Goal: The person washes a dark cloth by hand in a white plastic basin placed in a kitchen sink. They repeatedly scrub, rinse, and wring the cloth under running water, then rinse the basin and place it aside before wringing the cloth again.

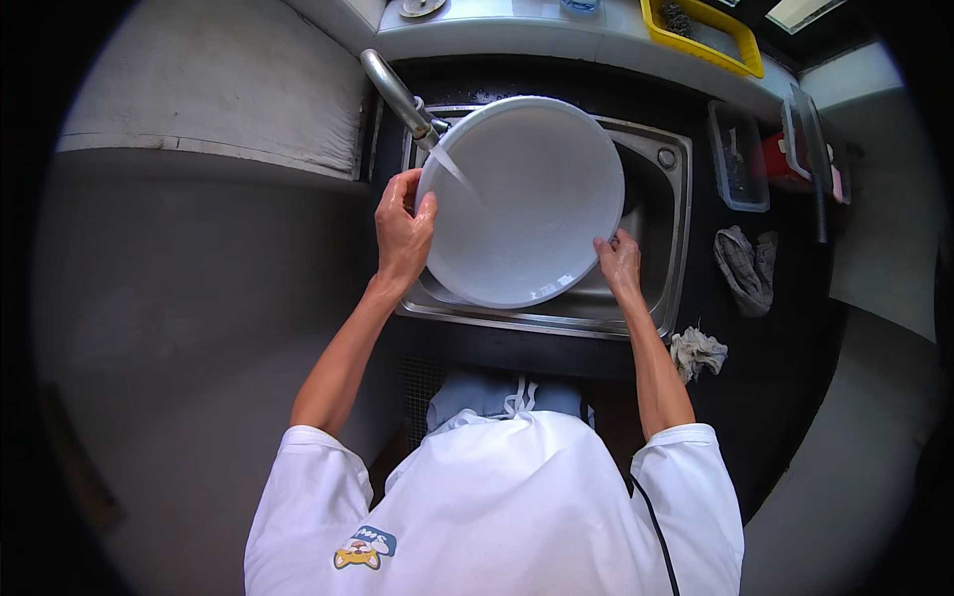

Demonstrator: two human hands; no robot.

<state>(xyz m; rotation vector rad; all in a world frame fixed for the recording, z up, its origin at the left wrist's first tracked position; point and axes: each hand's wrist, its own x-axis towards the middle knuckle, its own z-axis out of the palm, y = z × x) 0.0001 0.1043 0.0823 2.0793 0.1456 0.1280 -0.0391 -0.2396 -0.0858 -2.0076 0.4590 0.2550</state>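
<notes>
A large round white basin (525, 201) is held over a stainless steel sink (659, 223). My left hand (405, 227) grips the basin's left rim, thumb on the inner side. Lower on the right, my right hand (619, 261) pinches the rim between thumb and fingers. Both hands look wet. From a metal faucet (395, 93) at the upper left, a stream of water (452, 167) runs into the basin near its left edge. The basin hides much of the sink.
On the dark counter (782, 350) right of the sink lie a grey cloth (745, 268) and a crumpled pale rag (697, 352). Behind them stands a clear plastic container (738, 156) beside a red container (784, 160). A yellow tray (704, 45) rests on the back ledge.
</notes>
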